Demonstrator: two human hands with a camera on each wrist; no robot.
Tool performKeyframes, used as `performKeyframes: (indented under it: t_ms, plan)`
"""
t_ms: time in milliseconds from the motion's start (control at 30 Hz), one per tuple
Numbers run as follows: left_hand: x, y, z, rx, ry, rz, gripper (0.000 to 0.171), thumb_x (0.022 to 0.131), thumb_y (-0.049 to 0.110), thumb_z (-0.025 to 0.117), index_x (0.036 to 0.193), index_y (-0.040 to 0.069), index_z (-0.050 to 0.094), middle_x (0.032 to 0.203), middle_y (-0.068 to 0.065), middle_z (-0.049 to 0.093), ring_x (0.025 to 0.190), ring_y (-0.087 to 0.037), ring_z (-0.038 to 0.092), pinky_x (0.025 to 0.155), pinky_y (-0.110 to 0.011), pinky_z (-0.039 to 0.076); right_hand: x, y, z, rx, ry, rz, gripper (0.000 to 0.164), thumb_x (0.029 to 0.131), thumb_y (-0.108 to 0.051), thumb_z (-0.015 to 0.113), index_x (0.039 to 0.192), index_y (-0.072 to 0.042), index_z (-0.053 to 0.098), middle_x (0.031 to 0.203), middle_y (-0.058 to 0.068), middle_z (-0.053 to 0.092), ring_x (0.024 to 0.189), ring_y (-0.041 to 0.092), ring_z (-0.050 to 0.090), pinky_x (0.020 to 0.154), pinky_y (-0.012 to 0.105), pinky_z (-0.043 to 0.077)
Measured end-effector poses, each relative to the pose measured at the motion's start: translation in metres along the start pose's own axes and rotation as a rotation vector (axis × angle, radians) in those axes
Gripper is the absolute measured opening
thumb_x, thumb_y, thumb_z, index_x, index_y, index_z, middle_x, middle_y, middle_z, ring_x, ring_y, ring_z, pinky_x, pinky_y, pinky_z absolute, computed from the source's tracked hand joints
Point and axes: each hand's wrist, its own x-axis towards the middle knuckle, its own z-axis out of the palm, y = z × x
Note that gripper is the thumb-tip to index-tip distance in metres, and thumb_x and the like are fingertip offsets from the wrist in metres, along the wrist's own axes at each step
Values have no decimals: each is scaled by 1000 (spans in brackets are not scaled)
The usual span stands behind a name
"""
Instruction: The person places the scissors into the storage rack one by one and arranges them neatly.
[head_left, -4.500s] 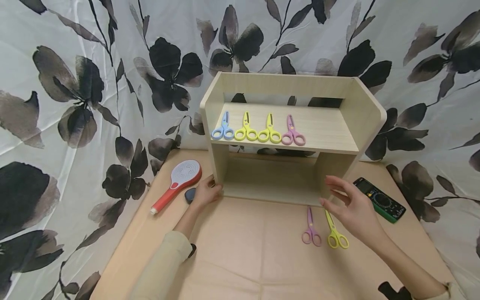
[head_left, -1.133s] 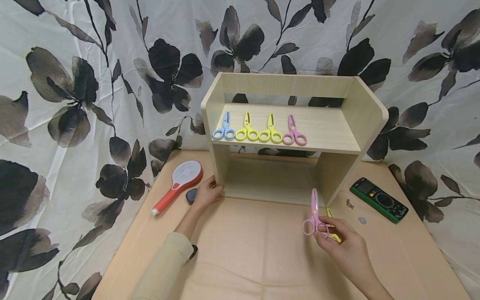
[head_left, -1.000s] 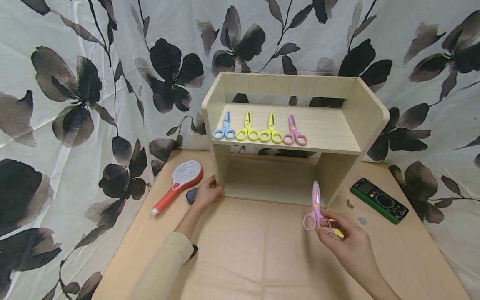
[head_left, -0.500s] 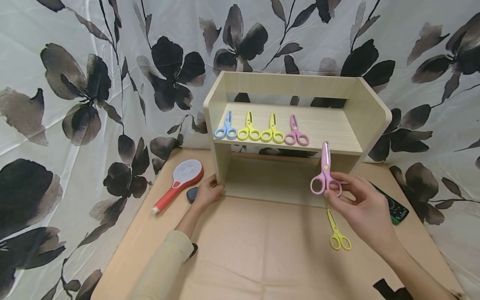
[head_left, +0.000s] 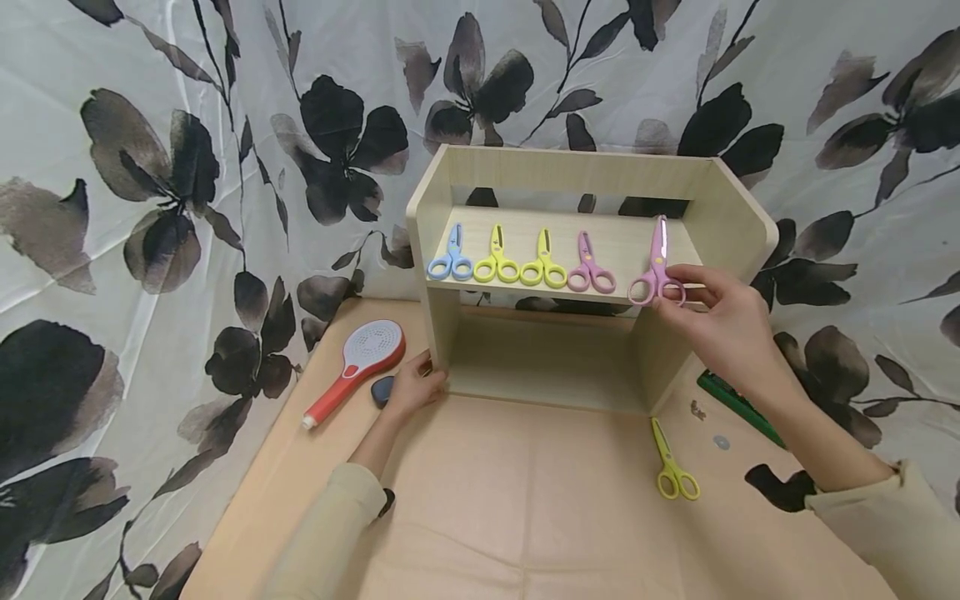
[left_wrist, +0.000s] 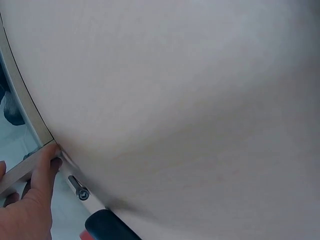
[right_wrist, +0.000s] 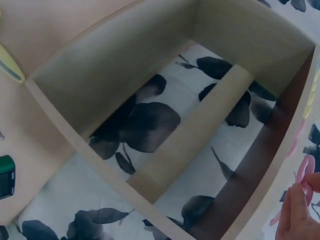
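Observation:
A pale wooden two-tier shelf unit [head_left: 738,217] stands on the table. My left hand [head_left: 415,385] grips its lower left side panel, fingers and thumb on either side of the edge in the left wrist view. My right hand [head_left: 723,321] pinches pink scissors [head_left: 659,242] by a handle loop at the right end of the upper shelf, blades pointing back; whether they touch the board I cannot tell. To their left lie blue scissors [head_left: 454,240], two yellow scissors [head_left: 497,242] and other pink scissors [head_left: 586,250] in a row. Another pair of yellow scissors [head_left: 663,446] lies on the table.
Left of the unit lie a red-and-white paddle-shaped thing with a dotted round head [head_left: 372,346] and a small dark rounded object [head_left: 381,389]. A green multimeter [head_left: 738,407], partly behind my right arm, lies at right near a grey disc [head_left: 722,442]. A floral curtain [head_left: 247,50] hangs behind.
My right hand has picked up the pink scissors from the table and carried them up and back to the upper shelf's right end. The left hand has stayed at the side panel.

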Motion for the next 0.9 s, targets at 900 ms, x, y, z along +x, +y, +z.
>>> performKeyframes:
  t_ms: [900]
  plan:
    - [2, -5, -1, 10, 11, 4, 58, 97, 10, 63, 154, 11, 51, 151, -23, 56, 109, -31, 68, 89, -53, 62, 58, -7, -5, -117, -232, 88, 47, 96, -21, 72, 136, 1, 63, 124, 23, 63, 111, 35, 55, 69, 18, 47]
